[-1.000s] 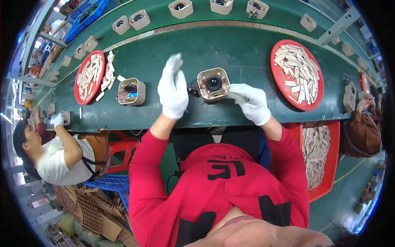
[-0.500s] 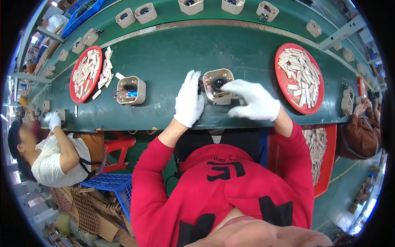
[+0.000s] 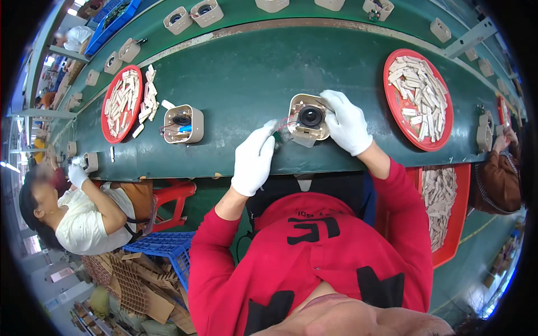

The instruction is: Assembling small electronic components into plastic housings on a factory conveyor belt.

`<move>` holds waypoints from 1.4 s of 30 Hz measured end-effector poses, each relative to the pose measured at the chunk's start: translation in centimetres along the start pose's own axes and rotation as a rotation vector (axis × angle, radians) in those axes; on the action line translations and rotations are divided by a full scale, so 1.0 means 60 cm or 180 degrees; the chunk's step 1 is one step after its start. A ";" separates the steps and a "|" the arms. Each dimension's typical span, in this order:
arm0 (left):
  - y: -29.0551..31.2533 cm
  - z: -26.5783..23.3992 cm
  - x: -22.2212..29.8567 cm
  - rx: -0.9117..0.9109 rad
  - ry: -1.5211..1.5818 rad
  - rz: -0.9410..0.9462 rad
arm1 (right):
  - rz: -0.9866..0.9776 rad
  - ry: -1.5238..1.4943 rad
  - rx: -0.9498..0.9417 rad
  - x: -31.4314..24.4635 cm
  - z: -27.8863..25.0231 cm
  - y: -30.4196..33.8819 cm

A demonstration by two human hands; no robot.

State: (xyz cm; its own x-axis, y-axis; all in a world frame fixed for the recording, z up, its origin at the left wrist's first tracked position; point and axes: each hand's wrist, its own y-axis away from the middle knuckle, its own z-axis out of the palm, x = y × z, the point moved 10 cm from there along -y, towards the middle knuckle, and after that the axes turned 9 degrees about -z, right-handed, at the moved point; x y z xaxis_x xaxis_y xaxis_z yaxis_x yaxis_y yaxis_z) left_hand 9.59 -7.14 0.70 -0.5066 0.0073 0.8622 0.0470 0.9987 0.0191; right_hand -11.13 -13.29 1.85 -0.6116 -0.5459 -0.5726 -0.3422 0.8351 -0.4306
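Note:
A beige square housing (image 3: 297,133) with a round black speaker (image 3: 310,116) inside sits on the green worktable in front of me. My right hand (image 3: 348,124), in a white glove, grips its right side, fingers over the far corner. Thin red wires (image 3: 284,122) run out of the housing's left side to my left hand (image 3: 253,159), also gloved. Its fingers are closed at the wire ends, by a small dark green part (image 3: 277,136) that they partly hide. To the left stands another beige housing (image 3: 196,133) with a speaker and a blue piece inside.
Red trays (image 3: 388,84) of white strip-shaped pieces lie on both sides, with loose pieces beside the left one. Several housings (image 3: 206,13) line the belt beyond the table. A red bin (image 3: 448,246) of similar pieces stands at lower right. Co-workers sit left and right.
My right hand has moved from above the speaker to the housing's right side. The housing is slightly turned. My left hand has gone from lying flat beside it to closed fingers at the wires.

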 end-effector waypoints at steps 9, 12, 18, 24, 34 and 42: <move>-0.022 0.047 -0.045 -0.1489 0.5046 -0.1009 | -0.0141 -0.0373 0.0249 0.012 0.004 0.018; -0.047 0.030 -0.045 -0.0978 0.3461 -0.0939 | -0.0198 -0.0438 0.0310 0.015 0.004 0.017; -0.070 0.030 0.047 -0.0496 0.0680 -0.0195 | -0.0028 -0.0564 0.0110 0.014 0.003 0.017; -0.023 0.076 0.142 -0.0238 -0.1833 0.1613 | -0.0056 -0.0717 0.0106 0.012 0.000 0.020; -0.006 0.074 0.127 -0.0781 -0.1891 0.1272 | -0.0182 -0.0752 0.0065 0.013 0.005 0.020; -0.033 0.089 0.138 -0.1320 -0.1849 0.0993 | -0.0130 -0.0851 0.0105 0.019 0.004 0.025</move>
State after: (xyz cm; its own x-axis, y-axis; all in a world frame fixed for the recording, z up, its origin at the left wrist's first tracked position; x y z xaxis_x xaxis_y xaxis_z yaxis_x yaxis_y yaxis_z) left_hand 0.72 -8.77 5.08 -0.7813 0.4245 0.4576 0.5218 0.8465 0.1057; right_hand -12.18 -12.68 0.35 -0.3864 -0.5810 -0.7163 -0.3366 0.8119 -0.4770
